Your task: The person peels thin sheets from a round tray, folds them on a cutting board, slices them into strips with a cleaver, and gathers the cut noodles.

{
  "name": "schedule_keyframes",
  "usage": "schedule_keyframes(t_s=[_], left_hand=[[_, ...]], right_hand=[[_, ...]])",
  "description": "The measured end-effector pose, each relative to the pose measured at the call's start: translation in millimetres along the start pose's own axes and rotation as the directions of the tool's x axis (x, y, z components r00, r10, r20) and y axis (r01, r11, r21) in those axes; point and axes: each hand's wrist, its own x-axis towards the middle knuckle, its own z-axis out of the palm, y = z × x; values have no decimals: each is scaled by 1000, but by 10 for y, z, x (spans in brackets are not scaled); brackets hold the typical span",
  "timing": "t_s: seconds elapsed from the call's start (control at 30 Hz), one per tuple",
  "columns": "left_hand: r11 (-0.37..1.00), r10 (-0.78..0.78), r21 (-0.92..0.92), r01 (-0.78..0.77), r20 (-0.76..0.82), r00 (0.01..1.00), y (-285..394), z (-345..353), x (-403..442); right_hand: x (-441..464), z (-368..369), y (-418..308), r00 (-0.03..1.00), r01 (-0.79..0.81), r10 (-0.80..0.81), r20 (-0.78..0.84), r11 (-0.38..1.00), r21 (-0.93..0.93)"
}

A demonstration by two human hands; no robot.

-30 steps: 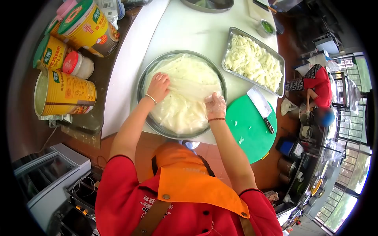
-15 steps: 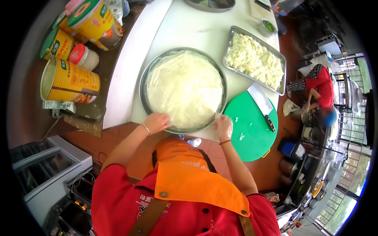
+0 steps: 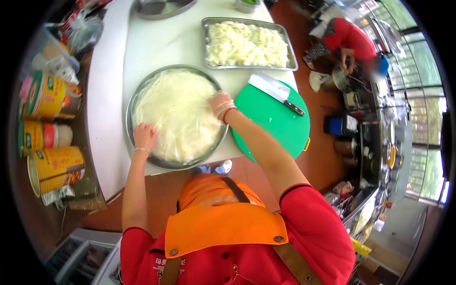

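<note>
A round metal pan [image 3: 129, 124] on the white table holds a pale, soft mass [image 3: 178, 114] under a thin clear film. My left hand [image 3: 145, 137] rests at the pan's lower left, fingertips on the edge of the pale mass. At the pan's right side, my right hand [image 3: 221, 105] wears a clear glove, with its fingers bent over the rim and the edge of the film; what they hold is too small to make out. Close by on the right, a cleaver [image 3: 268, 85] lies on a round green board [image 3: 270, 124].
Behind the board stands a metal tray [image 3: 294, 61] of pale strips [image 3: 247, 45]. Another metal pan [image 3: 164, 9] is at the far edge. Yellow cans [image 3: 56, 170] line the left shelf. A co-worker in red [image 3: 351, 40] bends over a pot at the right.
My hands have gone from the pan's near edge to its left and right sides. The view has turned, so the table and pan appear further left.
</note>
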Motion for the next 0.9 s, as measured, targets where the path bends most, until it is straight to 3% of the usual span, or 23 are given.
schedule_keyframes(t_s=[0.07,0.17,0.2,0.27,0.33,0.4,0.47,0.53,0.63,0.67,0.7,0.73,0.8,0.83,0.87,0.9], left_hand=[[988,125,-73,-136,-144,982,-143,247,-13],[978,14,-192,-79,-316,949,-22,288,-88],[981,-17,-191,-40,-291,957,-20,308,-51],[983,-88,-178,46,-239,967,-138,368,13],[999,-20,-48,9,-232,973,-257,391,94],[998,67,0,-68,-212,975,-271,389,143],[989,21,-144,-43,-150,989,-265,410,62],[946,10,-320,-56,-146,989,-200,318,-140],[892,27,-423,-160,-303,953,156,30,-408],[877,10,-445,-180,-357,934,275,-53,-488],[859,12,-471,-200,-373,928,340,-98,-531],[841,9,-496,-218,-389,921,384,-139,-573],[814,14,-522,-256,-423,906,518,-305,-667],[805,24,-525,-277,-439,898,647,-451,-681],[794,33,-528,-299,-455,890,779,-561,-677],[780,81,-511,-361,-490,868,894,-629,-657]], right_hand=[[-83,133,47,998,2,10,-62,979,202],[-238,194,10,972,-69,157,-176,903,423],[-292,193,-6,953,-99,224,-206,869,485],[-344,232,-33,981,-112,173,-84,869,482],[-270,425,-108,995,-95,88,36,893,439],[-108,1110,-214,958,251,-149,-247,853,458],[-534,346,-241,977,131,-210,22,682,719],[-890,168,-300,980,-73,-177,93,116,991],[-1367,-132,-250,994,-100,-67,88,-219,971],[-1416,-44,-142,982,163,-110,-156,55,985],[-1425,94,12,905,419,-219,-366,304,855],[-1459,171,162,772,635,-377,-511,487,600],[-1799,-174,480,692,716,-404,-599,490,497],[-1977,-313,535,904,426,-148,-401,228,876],[-2143,-398,605,999,51,-3,-52,-152,987],[-2288,-423,753,993,115,56,-103,-280,953]])
